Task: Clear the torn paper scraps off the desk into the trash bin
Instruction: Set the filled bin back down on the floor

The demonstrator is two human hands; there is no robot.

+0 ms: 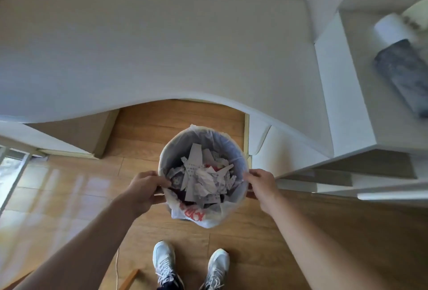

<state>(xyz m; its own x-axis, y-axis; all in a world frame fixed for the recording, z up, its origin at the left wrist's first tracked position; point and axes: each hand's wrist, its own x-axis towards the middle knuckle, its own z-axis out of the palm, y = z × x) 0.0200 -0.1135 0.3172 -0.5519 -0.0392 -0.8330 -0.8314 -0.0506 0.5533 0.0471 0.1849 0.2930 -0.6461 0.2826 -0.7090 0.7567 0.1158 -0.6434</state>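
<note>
A round trash bin [236,153] lined with a white plastic bag sits below the curved front edge of the white desk [150,46], over the wooden floor. Torn paper scraps [203,178] fill it, white pieces with small printed dots. My left hand [144,189] grips the bin's left rim, fingers curled over the bag. My right hand [260,185] grips the right rim in the same way. The desk top shows no scraps in view.
A white shelf unit [347,86] stands at the right with a dark grey bottle with a white cap [403,67] lying on it. My two white sneakers [190,266] stand on the floor below the bin. A thin cord [117,266] runs along the floor at lower left.
</note>
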